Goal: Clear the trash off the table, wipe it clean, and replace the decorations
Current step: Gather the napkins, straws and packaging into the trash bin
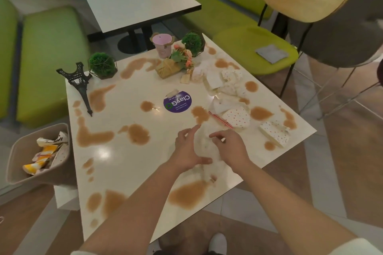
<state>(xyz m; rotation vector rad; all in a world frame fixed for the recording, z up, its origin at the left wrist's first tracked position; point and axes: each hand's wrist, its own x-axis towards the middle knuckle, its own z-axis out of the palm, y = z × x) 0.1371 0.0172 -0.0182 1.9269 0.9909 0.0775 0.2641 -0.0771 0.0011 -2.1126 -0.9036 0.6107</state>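
Table (pixel 116 151), white top, brown spill patches all over. Landmark: purple ClayGo sticker (pixel 177 101) at centre.

- Open room: near-left of sticker, bare of objects, only puddles; near edge free too.
- Far-left corner: toppled Eiffel Tower model (pixel 79 84), small potted plant (pixel 102 65).
- Far edge: pink bucket (pixel 162 45), flower bouquet (pixel 178 62), 2nd plant (pixel 192 43).
- Right of sticker: dotted paper trash (pixel 236 117), striped straw (pixel 220 120), more crumpled wrappers (pixel 224 83).
- Off left edge: bin (pixel 24 157) w/ trash inside.
- Hands, near side of sticker: left hand (pixel 187 148) & right hand (pixel 231 147) both curled round a blurred clear wrapper (pixel 204 141), fingers half-bent.
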